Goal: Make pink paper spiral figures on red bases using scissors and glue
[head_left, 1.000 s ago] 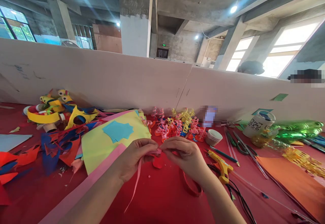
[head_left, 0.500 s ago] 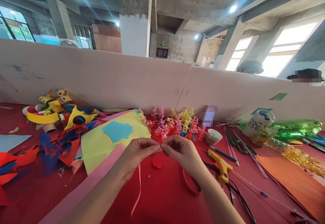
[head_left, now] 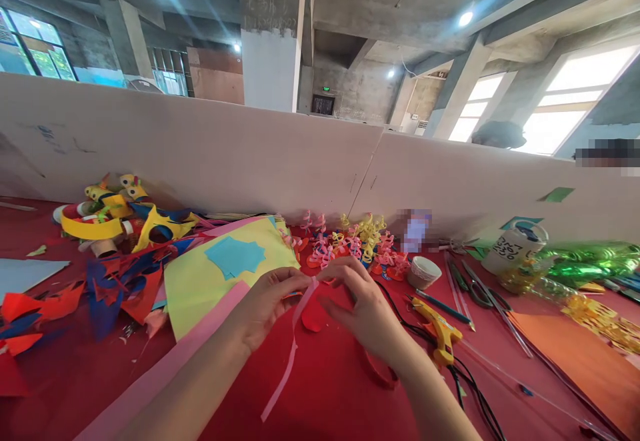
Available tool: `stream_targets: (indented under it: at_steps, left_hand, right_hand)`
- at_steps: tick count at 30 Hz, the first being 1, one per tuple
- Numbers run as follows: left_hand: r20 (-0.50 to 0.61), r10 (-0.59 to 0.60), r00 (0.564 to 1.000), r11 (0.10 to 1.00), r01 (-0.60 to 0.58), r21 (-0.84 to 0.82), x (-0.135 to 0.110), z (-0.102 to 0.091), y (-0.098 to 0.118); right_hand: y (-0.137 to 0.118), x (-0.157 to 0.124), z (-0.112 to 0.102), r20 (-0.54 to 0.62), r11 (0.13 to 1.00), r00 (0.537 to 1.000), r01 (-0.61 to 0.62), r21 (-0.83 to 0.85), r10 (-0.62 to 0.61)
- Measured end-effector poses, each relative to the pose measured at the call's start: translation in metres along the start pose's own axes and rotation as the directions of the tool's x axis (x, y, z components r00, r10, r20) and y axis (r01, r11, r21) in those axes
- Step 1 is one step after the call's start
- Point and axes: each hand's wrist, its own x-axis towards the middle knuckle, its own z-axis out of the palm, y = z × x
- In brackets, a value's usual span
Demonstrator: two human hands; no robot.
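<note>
My left hand (head_left: 267, 304) is closed, with thumb and fingers pinching the upper end of a narrow pink paper strip (head_left: 287, 368). The strip hangs down in a slight curve over the red tabletop. Just right of it, my right hand (head_left: 367, 308) is open, its thumb and forefinger spread apart. The right forefinger reaches to the strip's top end; whether it touches cannot be made out. A red paper disc (head_left: 312, 318) lies on the table between the hands. Partly under my right wrist is a red band (head_left: 377, 371).
Pink and yellow curled paper pieces (head_left: 350, 244) stand behind my hands. A paper cup (head_left: 424, 273), a yellow glue gun (head_left: 440, 331) with black cable and scissors (head_left: 480, 291) lie to the right, beside orange sheets (head_left: 575, 368). Yellow paper (head_left: 190, 288) and scraps lie left. A white partition (head_left: 225, 154) stands behind.
My right hand has gone from a pinch against the left fingertips to spread fingers. The pink strip has swung and now hangs in front of the left fingertips.
</note>
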Motion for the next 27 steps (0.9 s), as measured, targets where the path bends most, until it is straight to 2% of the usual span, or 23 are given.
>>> stream_targets:
  at_steps: [4,9,12,15,19,22,27]
  left_hand:
    - [-0.013,0.002,1.000,0.999,-0.002,-0.046,0.000,0.001,-0.001]
    - [0.021,0.017,1.000,0.999,-0.016,-0.047,-0.001,0.001,-0.004]
    - [0.020,0.012,1.000,1.000,-0.011,-0.029,-0.003,0.003,-0.002]
    - [0.004,0.042,0.999,0.997,-0.042,0.065,-0.005,0.004,0.000]
    - [-0.002,0.154,0.988,0.949,-0.147,0.278,-0.005,0.003,0.002]
    - [0.020,0.200,0.980,0.908,-0.193,0.371,-0.005,0.002,0.003]
    - [0.051,0.206,0.977,0.895,-0.209,0.394,-0.006,0.003,0.004]
  right_hand:
    - [0.002,-0.002,0.005,-0.042,0.978,0.986,0.154,-0.142,-0.161]
    - [0.002,-0.001,0.009,-0.112,0.975,0.973,0.188,-0.117,-0.201]
    - [-0.001,0.001,0.010,-0.158,0.995,0.982,0.096,-0.029,-0.099]
    - [-0.002,0.002,0.012,-0.173,0.987,0.984,-0.010,0.157,0.037]
    - [-0.001,0.002,0.012,-0.078,0.915,0.979,-0.146,0.377,0.189]
    - [-0.001,0.002,0.012,-0.011,0.861,0.955,-0.262,0.435,0.296]
    - [0.002,0.002,0.012,-0.017,0.818,0.937,-0.297,0.493,0.350]
